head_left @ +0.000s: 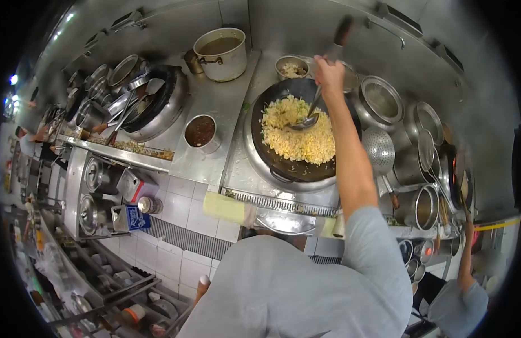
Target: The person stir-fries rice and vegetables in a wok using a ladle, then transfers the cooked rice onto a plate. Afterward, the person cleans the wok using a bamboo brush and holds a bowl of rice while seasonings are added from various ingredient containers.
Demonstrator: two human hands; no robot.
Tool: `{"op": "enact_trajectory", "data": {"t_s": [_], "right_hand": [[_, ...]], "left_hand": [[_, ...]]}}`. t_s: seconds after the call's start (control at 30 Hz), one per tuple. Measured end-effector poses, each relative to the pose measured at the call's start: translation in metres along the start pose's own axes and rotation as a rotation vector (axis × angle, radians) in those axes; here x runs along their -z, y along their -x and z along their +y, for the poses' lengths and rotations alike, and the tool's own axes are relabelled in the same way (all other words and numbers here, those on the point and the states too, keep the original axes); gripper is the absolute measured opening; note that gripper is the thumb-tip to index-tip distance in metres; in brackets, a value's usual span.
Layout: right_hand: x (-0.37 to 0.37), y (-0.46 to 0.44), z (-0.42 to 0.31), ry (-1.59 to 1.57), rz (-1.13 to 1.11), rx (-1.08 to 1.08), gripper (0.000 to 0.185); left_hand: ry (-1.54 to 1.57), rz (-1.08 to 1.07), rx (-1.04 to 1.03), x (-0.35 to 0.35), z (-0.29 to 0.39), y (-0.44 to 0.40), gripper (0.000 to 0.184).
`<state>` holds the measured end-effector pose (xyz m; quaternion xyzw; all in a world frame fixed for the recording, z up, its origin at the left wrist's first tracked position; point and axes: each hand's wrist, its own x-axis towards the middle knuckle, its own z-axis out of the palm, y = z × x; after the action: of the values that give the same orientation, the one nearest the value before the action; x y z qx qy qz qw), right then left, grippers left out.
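Note:
My right hand is closed round the handle of a long metal ladle, held over a black wok. The ladle's bowl rests in yellowish fried rice with green bits in it. Low in the view, beside my body, my left hand shows only in part, at the end of something pale; its fingers are mostly hidden. A folded yellow-green cloth lies on the stove's front edge, left of a metal bowl.
Behind the wok sits a small pan. A large pot and a sauce container stand to the left. A strainer and several pots lie right. Another person works at far right, another far left.

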<state>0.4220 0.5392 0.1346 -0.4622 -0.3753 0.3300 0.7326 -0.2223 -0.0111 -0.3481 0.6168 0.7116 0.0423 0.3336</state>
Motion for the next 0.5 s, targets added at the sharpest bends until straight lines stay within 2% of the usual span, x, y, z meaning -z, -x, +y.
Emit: {"op": "enact_trajectory", "data": {"t_s": [0.03, 0.07, 0.13, 0.2, 0.27, 0.3, 0.33, 0.4, 0.43, 0.47, 0.5], "right_hand": [[0.008, 0.001, 0.002, -0.046, -0.023, 0.091, 0.025], [0.007, -0.002, 0.017, -0.046, -0.033, 0.081, 0.025], [0.004, -0.007, 0.043, 0.131, -0.090, -0.053, 0.026], [0.012, -0.014, 0.041, 0.211, -0.067, -0.041, 0.023], [0.023, -0.024, 0.051, 0.128, 0.041, 0.353, 0.021], [0.029, -0.032, 0.087, 0.272, 0.106, 0.308, 0.020], [0.032, -0.018, 0.084, 0.278, 0.118, 0.290, 0.020], [0.027, -0.005, 0.048, 0.341, -0.072, 0.176, 0.018], [0.038, -0.002, 0.041, 0.541, 0.048, 0.407, 0.019], [0.044, -0.015, 0.043, 0.548, 0.040, 0.422, 0.019], [0.057, -0.017, 0.059, 0.468, 0.027, 0.350, 0.021]], "left_hand": [[0.125, -0.012, 0.170, -0.011, 0.003, 0.008, 0.041], [0.183, -0.014, 0.236, -0.018, 0.010, 0.014, 0.041], [0.244, -0.013, 0.280, -0.026, 0.021, 0.021, 0.042], [0.277, 0.005, 0.291, -0.031, 0.032, 0.019, 0.044], [0.303, 0.024, 0.304, -0.033, 0.038, 0.012, 0.045], [0.291, 0.029, 0.306, -0.037, 0.038, 0.011, 0.045], [0.260, 0.039, 0.296, -0.041, 0.033, 0.005, 0.046], [0.168, 0.109, 0.245, -0.036, 0.035, -0.015, 0.047], [0.265, 0.053, 0.251, -0.028, 0.032, -0.022, 0.048], [0.455, -0.005, 0.256, -0.015, 0.043, -0.032, 0.049], [0.641, -0.063, 0.261, -0.006, 0.051, -0.040, 0.050]]}}
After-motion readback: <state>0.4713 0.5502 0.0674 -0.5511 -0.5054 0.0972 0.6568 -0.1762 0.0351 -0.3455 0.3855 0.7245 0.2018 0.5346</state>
